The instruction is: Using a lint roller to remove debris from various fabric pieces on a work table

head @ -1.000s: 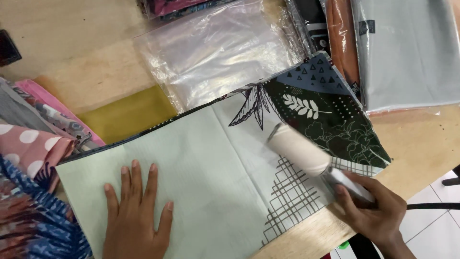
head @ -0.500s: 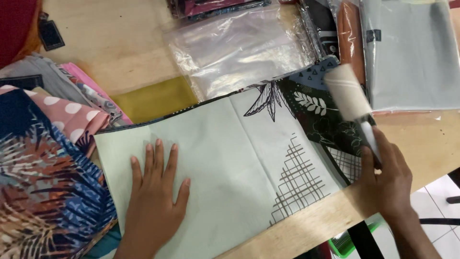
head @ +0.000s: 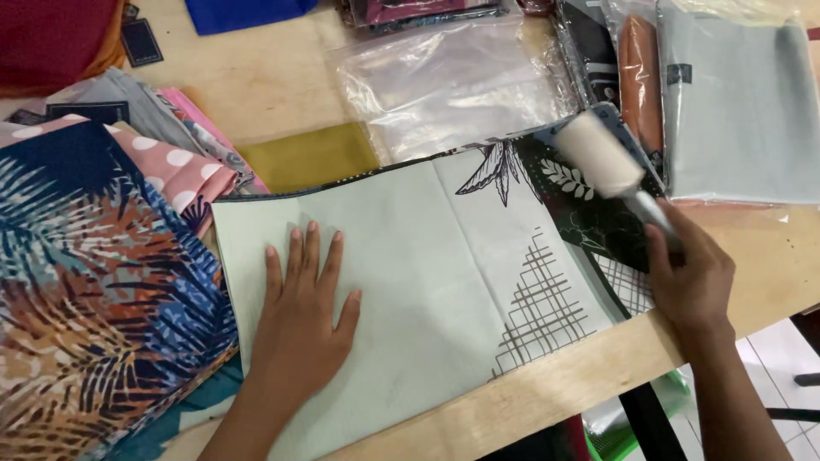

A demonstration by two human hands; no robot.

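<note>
A folded pale green cloth (head: 410, 256) with black leaf and grid prints lies flat across the wooden table (head: 273, 77). My left hand (head: 301, 316) rests palm down on its left part, fingers spread. My right hand (head: 690, 275) grips the handle of a white lint roller (head: 600, 155), whose roll sits over the cloth's dark patterned far right corner.
Stacks of folded patterned fabric (head: 94, 282) crowd the left side, with a pink dotted piece (head: 175, 171) and an olive piece (head: 307, 155) beside them. A clear plastic bag (head: 444, 81) lies behind the cloth. Bagged grey and orange fabrics (head: 735, 102) sit at the right. The table's front edge runs close to me.
The lint roller has travelled from the middle of the cloth's printed part up to its far right corner. My left hand stays pressed on the cloth. The view has shifted left.
</note>
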